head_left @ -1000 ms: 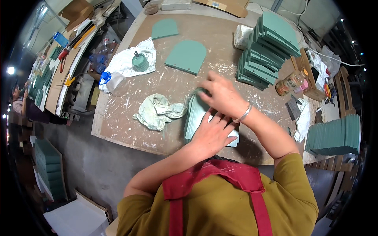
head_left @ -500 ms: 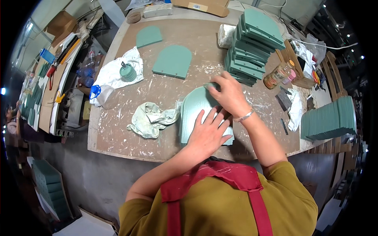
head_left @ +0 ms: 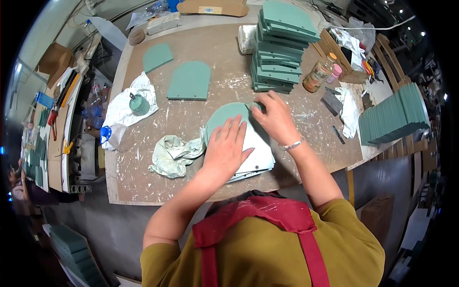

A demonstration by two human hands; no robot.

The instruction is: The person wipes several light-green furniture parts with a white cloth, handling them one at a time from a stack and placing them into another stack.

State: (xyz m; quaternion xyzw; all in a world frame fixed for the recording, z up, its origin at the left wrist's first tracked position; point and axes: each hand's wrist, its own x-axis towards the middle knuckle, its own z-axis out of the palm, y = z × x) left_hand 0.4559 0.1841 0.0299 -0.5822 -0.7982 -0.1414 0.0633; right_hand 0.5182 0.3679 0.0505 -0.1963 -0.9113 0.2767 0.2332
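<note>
A stack of pale green panels with rounded tops (head_left: 256, 152) lies in front of me on the worktable, glare whitening its upper face. My left hand (head_left: 226, 147) rests flat on the top panel, fingers stretched out. At the curved edge on the far right, my right hand (head_left: 271, 114) is closed in a pinch. A bit of something small and greenish shows at its fingertips, too hidden to name. Left of the stack, a crumpled stained cloth (head_left: 173, 155) touches or nearly touches it. Two single arched panels, one nearer (head_left: 189, 81) and one farther (head_left: 158, 57), lie beyond.
A tall pile of green panels (head_left: 277, 62) stands at the back right, beside a jar (head_left: 319, 74). Another row of panels (head_left: 394, 115) is at the far right. A small green jar (head_left: 139, 104) sits on white cloth, near a blue-capped container (head_left: 113, 136).
The view has shifted, so the table appears turned. My left hand has moved toward the left side of the top panel; my right hand remains pinched at the curved edge.
</note>
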